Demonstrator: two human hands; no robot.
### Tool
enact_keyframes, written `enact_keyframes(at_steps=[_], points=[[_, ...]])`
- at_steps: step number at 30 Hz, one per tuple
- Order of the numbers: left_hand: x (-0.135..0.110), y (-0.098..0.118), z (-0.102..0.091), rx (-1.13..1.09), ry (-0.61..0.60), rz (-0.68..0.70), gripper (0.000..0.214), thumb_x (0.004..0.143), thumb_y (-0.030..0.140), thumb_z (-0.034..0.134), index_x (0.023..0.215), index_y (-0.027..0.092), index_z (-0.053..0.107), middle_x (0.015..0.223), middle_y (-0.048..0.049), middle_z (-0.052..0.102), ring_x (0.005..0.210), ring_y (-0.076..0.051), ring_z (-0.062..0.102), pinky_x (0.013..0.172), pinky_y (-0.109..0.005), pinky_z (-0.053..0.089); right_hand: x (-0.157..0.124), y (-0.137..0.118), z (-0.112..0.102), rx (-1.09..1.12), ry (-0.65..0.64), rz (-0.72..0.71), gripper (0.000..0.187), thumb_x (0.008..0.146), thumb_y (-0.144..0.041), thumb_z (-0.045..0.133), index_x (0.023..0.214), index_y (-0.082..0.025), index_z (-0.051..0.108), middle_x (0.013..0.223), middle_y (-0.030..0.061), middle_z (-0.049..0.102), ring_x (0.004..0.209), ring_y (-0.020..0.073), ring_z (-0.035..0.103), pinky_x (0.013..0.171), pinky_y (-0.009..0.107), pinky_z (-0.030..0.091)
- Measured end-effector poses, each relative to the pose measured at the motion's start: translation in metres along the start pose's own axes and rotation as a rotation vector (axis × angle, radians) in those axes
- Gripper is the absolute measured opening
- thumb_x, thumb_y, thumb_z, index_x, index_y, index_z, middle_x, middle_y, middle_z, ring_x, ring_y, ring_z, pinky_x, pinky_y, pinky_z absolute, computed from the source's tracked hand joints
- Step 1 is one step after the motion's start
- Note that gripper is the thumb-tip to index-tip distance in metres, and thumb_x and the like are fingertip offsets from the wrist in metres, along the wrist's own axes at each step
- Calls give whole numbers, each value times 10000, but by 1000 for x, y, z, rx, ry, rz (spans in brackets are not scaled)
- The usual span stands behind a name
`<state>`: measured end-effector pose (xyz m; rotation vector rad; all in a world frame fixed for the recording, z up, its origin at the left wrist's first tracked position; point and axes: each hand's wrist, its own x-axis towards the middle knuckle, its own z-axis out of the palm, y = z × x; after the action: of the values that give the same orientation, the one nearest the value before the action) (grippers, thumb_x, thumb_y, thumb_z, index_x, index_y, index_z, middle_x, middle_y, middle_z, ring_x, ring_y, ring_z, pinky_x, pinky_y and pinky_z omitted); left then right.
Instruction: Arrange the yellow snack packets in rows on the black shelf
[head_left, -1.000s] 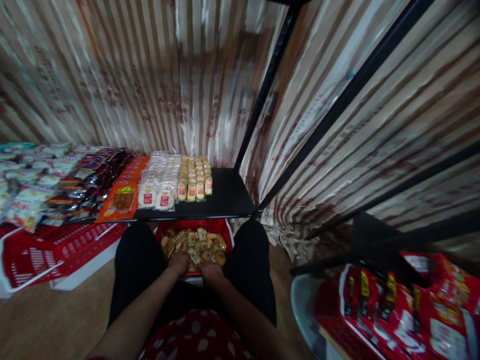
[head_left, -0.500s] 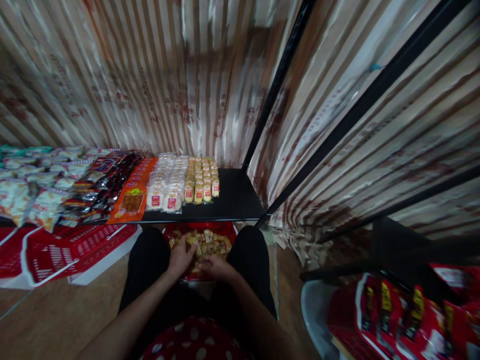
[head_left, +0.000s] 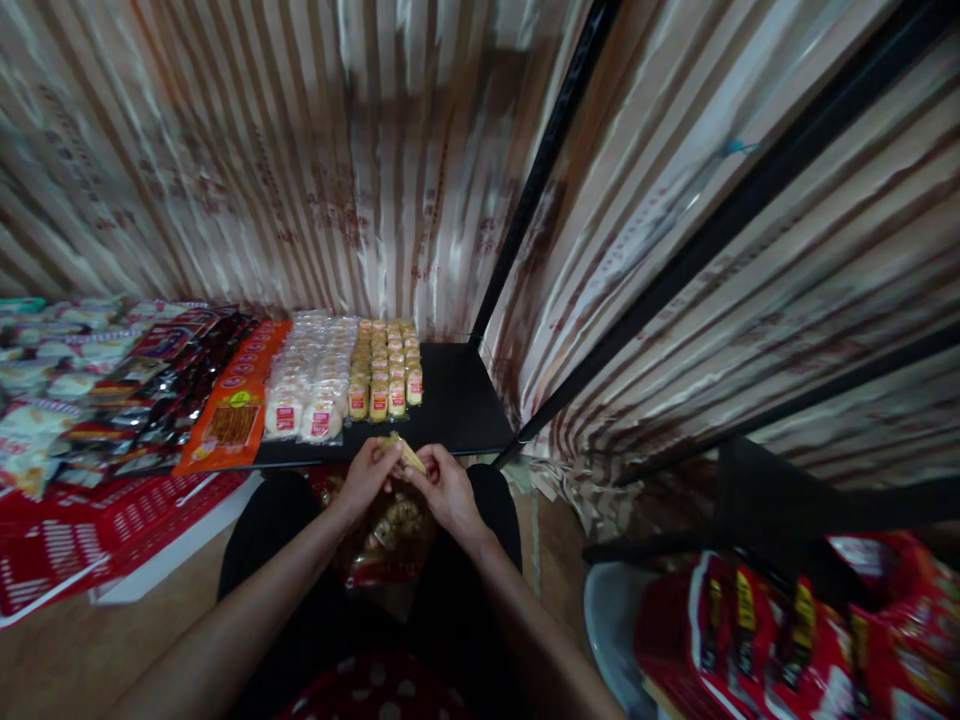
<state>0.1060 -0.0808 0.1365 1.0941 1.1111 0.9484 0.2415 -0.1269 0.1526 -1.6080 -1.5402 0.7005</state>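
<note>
Currently left hand (head_left: 366,478) and right hand (head_left: 448,490) meet over the red basket (head_left: 358,574) of snacks. Fingers of both pinch one yellow packet (head_left: 403,453), held tilted just before the black shelf (head_left: 457,400) edge.

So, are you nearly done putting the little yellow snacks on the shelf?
Maybe halfway, at a guess. Done: neat rows of small yellow snack packs fill the middle of the black metal shelf. In hand: the left hand and right hand together pinch one small yellow packet by the shelf's front edge. Left: the red plastic basket between the knees holds a heap more, and the shelf's right end is bare.
</note>
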Motion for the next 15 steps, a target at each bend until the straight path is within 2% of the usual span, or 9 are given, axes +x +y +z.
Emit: enact_keyframes(at_steps=[5, 8, 11, 15], points=[[16, 21, 17, -89, -118, -65, 467, 686, 433, 625, 1047, 154, 528, 659, 13, 599, 524, -100, 569, 396, -167, 345, 14, 26, -8, 340, 72, 139, 231, 758, -396, 562, 857, -189, 581, 776, 19, 630, 711, 145, 594, 646, 257, 479], [23, 25, 27, -139, -118, -76, 512, 651, 354, 665, 1088, 145, 500, 668, 19, 595, 551, -105, 591, 427, -169, 367, 22, 36, -13, 441, 171, 201, 269, 725, -409, 589, 872, -184, 570, 767, 20, 627, 707, 146, 597, 666, 264, 488], [29, 27, 37, -142, -63, -119, 480, 649, 347, 679, 1037, 132, 496, 727, -10, 613, 602, -114, 613, 464, -175, 409, 30, 36, -18, 287, 278, 188, 276, 742, -382, 581, 933, -183, 565, 838, 41, 618, 753, 158, 586, 655, 264, 484], [39, 28, 53, -165, -80, -123, 481, 652, 366, 689, 1036, 146, 500, 893, -57, 636, 728, -122, 628, 616, -217, 494, 35, 29, -21, -69, 324, 24, 146, 806, -296, 525, 891, -192, 581, 896, 68, 586, 846, 187, 545, 714, 296, 470]])
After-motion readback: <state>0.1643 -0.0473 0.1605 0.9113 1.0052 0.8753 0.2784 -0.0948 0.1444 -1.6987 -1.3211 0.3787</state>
